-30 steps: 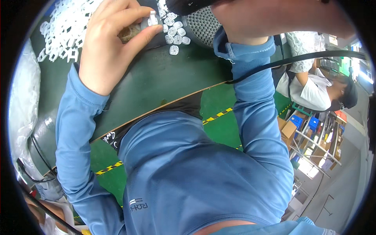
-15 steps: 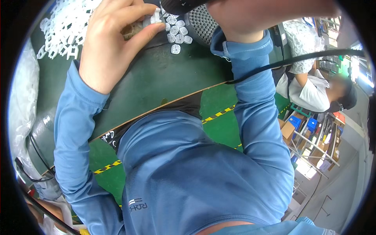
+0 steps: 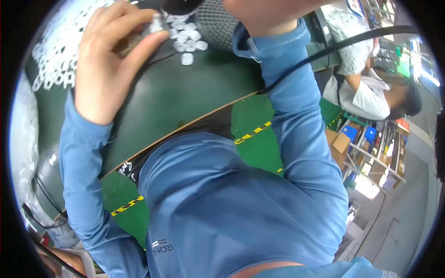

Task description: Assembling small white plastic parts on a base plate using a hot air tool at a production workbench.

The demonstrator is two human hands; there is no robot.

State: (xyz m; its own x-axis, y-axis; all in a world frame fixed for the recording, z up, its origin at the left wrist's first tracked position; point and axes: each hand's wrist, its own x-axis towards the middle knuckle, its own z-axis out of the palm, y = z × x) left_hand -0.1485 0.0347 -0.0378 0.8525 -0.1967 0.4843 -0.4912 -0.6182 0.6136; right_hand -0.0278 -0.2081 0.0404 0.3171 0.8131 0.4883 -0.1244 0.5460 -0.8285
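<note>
My left hand (image 3: 107, 58) is at the upper left, above the dark green table (image 3: 181, 92). Its thumb and fingertips pinch a small white plastic part (image 3: 157, 23). At the top edge is my right hand (image 3: 271, 16), partly cut off and its fingers out of sight. It appears to grip a black cylindrical tool (image 3: 181, 5), whose rounded end is close to the pinched part. Just right of my left thumb, small translucent white pieces (image 3: 187, 39) lie in a cluster, with a single piece (image 3: 187, 59) apart in front.
White plastic frames (image 3: 55, 60) are heaped at the far left. A grey perforated surface (image 3: 215, 25) stands behind the small pieces. A black cable (image 3: 343, 48) crosses my right forearm. Clear plastic sheeting (image 3: 25, 134) hangs at the left; another person (image 3: 366, 97) sits at the right.
The whole view has shifted, so hands, tool and table parts all appear farther left. My left hand keeps its pinch on the white part, and the tool stays close to it.
</note>
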